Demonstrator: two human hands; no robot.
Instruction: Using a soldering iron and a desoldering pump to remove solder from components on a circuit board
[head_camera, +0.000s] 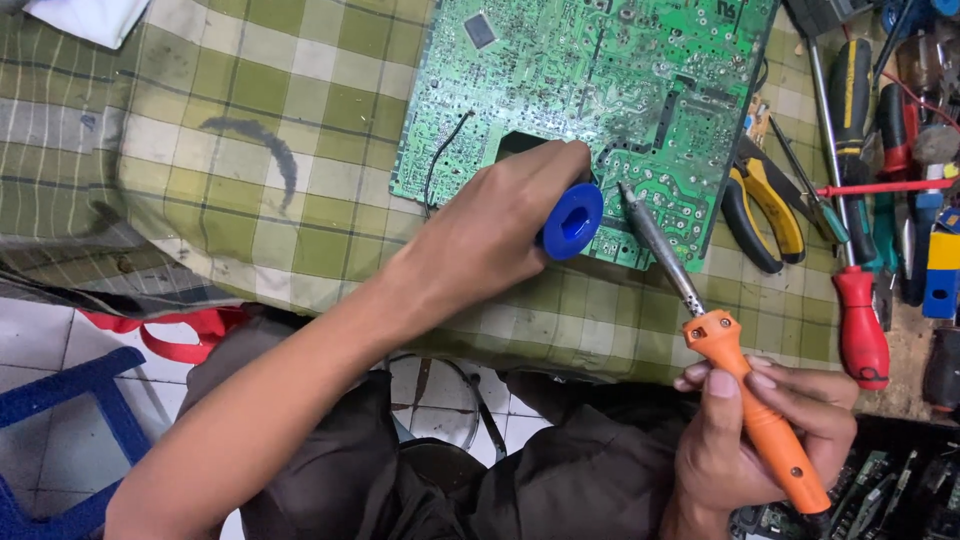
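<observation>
Right hand (745, 435) grips a light orange soldering iron (735, 385) by its handle; left hand (490, 235) clasps a blue desoldering pump (572, 222) over the fragile circuit board (590, 90).

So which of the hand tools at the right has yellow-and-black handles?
The pliers lying beside the green circuit board's right edge; the screwdrivers further right have a red handle or black ones.

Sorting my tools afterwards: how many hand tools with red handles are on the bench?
1 clearly: a red-handled screwdriver at the right edge, beside the yellow-handled pliers. More may be hidden in the tool pile beyond.
</observation>
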